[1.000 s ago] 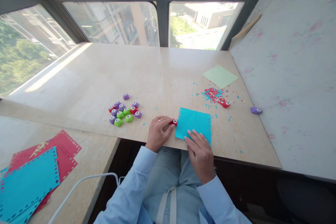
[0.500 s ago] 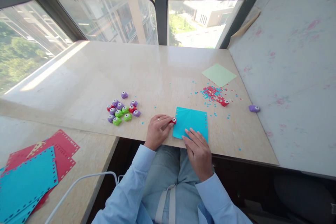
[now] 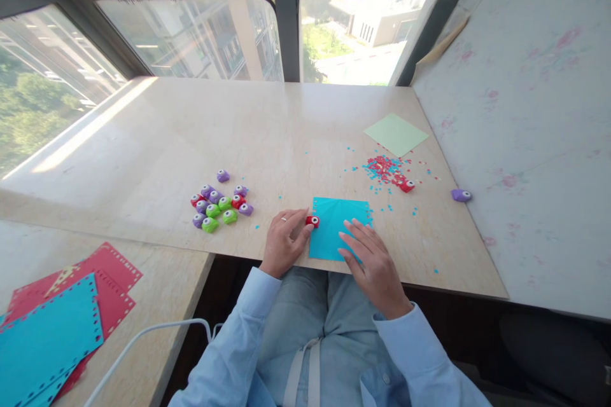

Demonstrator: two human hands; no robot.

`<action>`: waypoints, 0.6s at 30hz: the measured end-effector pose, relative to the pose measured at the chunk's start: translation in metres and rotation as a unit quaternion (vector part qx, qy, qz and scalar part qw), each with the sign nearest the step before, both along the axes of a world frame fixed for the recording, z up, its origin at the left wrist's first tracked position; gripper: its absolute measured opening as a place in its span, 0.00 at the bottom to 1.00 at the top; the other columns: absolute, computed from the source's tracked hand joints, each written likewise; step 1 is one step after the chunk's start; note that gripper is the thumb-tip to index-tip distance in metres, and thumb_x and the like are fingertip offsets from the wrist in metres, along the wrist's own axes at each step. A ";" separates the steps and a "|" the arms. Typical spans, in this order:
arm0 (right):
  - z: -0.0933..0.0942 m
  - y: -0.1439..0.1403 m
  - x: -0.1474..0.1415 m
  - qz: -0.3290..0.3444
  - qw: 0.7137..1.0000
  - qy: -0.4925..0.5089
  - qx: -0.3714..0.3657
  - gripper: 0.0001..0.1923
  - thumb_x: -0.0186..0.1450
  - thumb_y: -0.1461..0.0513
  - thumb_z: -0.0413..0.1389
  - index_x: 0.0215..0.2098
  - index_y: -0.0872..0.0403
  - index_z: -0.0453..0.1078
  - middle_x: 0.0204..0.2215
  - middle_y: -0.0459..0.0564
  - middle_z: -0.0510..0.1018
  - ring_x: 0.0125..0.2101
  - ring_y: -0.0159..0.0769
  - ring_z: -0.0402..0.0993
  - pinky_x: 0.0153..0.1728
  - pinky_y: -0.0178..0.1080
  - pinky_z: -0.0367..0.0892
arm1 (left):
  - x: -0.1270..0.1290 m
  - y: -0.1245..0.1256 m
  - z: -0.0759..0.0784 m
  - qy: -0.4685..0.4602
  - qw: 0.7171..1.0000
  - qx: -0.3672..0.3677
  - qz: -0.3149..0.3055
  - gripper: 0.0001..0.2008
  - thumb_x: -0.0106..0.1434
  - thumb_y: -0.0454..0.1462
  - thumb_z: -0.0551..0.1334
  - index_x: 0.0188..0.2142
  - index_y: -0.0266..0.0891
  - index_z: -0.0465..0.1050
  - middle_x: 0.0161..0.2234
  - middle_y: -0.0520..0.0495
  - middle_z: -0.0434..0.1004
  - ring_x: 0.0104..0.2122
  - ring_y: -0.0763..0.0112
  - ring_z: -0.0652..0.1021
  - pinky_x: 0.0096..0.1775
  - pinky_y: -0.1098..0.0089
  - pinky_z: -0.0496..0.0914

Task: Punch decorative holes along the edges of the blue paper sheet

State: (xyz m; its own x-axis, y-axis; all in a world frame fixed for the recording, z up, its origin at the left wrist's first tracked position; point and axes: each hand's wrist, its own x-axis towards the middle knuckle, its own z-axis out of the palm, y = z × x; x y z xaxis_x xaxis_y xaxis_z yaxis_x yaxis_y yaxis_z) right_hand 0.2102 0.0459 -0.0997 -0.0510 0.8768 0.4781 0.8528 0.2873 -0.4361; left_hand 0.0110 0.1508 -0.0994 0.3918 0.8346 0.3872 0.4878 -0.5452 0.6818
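Left hand [image 3: 283,240] pinching a small red punch [image 3: 312,221] against the blue paper [image 3: 334,229] edge, right hand [image 3: 370,254] lying flat, fingers spread, pressing the sheet, table [image 3: 286,133] holding both.

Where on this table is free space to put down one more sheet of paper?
The wide far half of the table, between the window and the cluster of small punches, lies bare. Crowded: around the blue sheet under both hands, and the confetti pile beside the green sheet.
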 end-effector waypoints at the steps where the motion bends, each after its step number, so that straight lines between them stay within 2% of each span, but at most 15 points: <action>1: -0.001 0.005 0.007 -0.005 1.000 -0.007 -0.007 0.17 0.71 0.59 0.52 0.56 0.52 0.71 0.58 0.56 0.72 0.62 0.45 0.64 0.61 0.55 0.61 | 0.000 0.000 0.000 -0.001 1.000 -0.002 0.001 0.14 0.66 0.39 0.62 0.51 0.42 0.75 0.47 0.44 0.80 0.47 0.62 0.77 0.51 0.57 0.71; 5: -0.009 0.028 0.036 -0.007 0.998 -0.038 -0.040 0.21 0.71 0.54 0.51 0.59 0.52 0.68 0.61 0.57 0.70 0.62 0.48 0.62 0.60 0.57 0.62 | -0.001 0.001 0.002 0.015 1.000 0.002 -0.026 0.11 0.66 0.38 0.62 0.48 0.44 0.77 0.46 0.45 0.81 0.47 0.62 0.77 0.52 0.56 0.70; 9: -0.018 0.045 0.055 0.008 0.996 -0.063 -0.054 0.22 0.70 0.52 0.52 0.58 0.53 0.70 0.60 0.59 0.70 0.62 0.50 0.62 0.59 0.58 0.62 | -0.001 0.002 0.001 0.026 0.999 0.012 -0.025 0.12 0.65 0.37 0.63 0.48 0.45 0.77 0.45 0.45 0.81 0.48 0.60 0.76 0.52 0.54 0.71; 18: -0.018 0.046 0.056 0.007 0.993 -0.097 -0.062 0.23 0.71 0.53 0.50 0.61 0.52 0.66 0.63 0.57 0.66 0.65 0.49 0.58 0.61 0.57 0.60 | -0.005 0.003 -0.001 0.038 0.998 0.031 -0.039 0.16 0.66 0.32 0.61 0.51 0.48 0.76 0.47 0.46 0.80 0.49 0.61 0.76 0.51 0.55 0.72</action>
